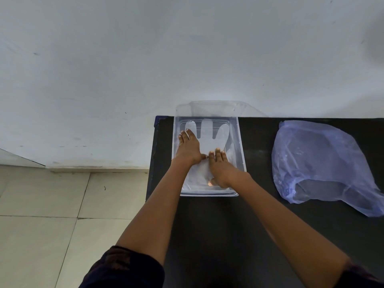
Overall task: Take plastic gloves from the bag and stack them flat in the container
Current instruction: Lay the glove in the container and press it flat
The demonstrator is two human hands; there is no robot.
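Observation:
A clear plastic container point(241, 146) stands at the far left end of the black table. Inside it a translucent plastic glove point(209, 135) lies flat, its fingers pointing away from me. My left hand point(188, 149) presses palm-down on the glove's left side, fingers spread. My right hand point(220, 169) lies flat on the glove's cuff end, nearer to me, thumb tucked low. Both hands hold nothing. To the right a crumpled blue-violet plastic bag point(320, 163) rests on the table, its opening towards the near side; what it contains I cannot make out.
The black table point(259, 215) ends just left of the container, with a drop to a tiled floor point(52, 204). A pale wall runs directly behind the table. A clear lid point(216, 108) leans between the container and the wall.

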